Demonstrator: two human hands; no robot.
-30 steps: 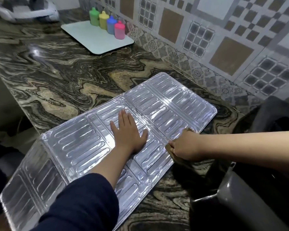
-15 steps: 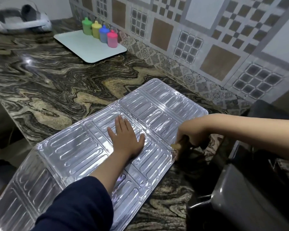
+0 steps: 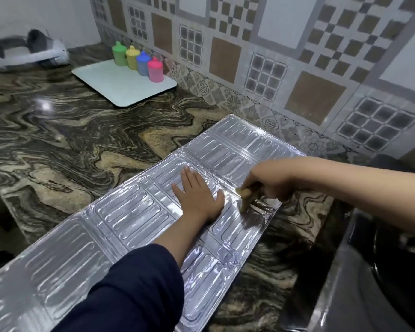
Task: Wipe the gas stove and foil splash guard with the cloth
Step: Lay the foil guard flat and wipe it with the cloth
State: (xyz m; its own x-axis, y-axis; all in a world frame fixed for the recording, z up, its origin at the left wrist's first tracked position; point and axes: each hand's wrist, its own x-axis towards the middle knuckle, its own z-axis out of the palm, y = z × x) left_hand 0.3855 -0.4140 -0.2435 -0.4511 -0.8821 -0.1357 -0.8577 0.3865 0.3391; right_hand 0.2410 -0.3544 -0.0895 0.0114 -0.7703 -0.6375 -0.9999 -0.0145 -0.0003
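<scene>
Marble counter [image 3: 82, 144]: foil guard [image 3: 130, 212], tray [image 3: 120, 87].

A marbled brown-and-black stone countertop [image 3: 58, 140] runs beneath a patterned tile wall [image 3: 273, 56]. Near the wall lies a white rectangular tray [image 3: 120, 87]. Four small lidded bottles stand in a row along its far edge: green bottle [image 3: 119, 53], yellow bottle [image 3: 132, 57], blue bottle [image 3: 143, 63], pink bottle [image 3: 155, 69]. A blurred white-and-grey appliance [image 3: 24, 52] sits at far left.
</scene>
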